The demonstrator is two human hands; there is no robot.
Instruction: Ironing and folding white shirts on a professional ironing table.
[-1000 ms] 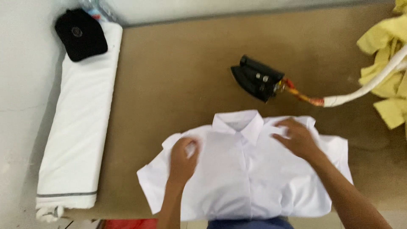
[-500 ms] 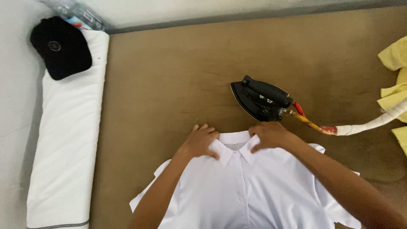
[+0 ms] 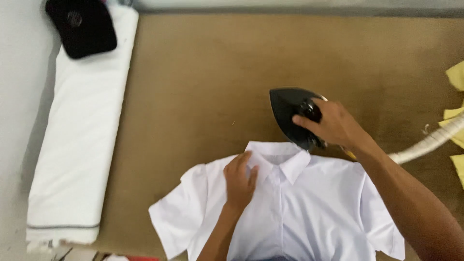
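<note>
A white short-sleeved shirt (image 3: 309,212) lies flat, collar away from me, on a brown padded surface (image 3: 203,96). My left hand (image 3: 240,180) rests palm down on the shirt beside the left collar point, fingers together. My right hand (image 3: 333,123) grips the handle of a black iron (image 3: 290,113), which sits just beyond the collar on the brown surface. The iron's white cord (image 3: 430,142) trails off to the right.
A long folded white cloth (image 3: 82,135) lies along the left side, with a black cap (image 3: 82,26) on its far end. Yellow fabric (image 3: 456,116) shows at the right edge.
My right hand left the collar and took hold of the iron. My left hand slid down from the collar onto the shirt's left chest. The view shifted closer.
</note>
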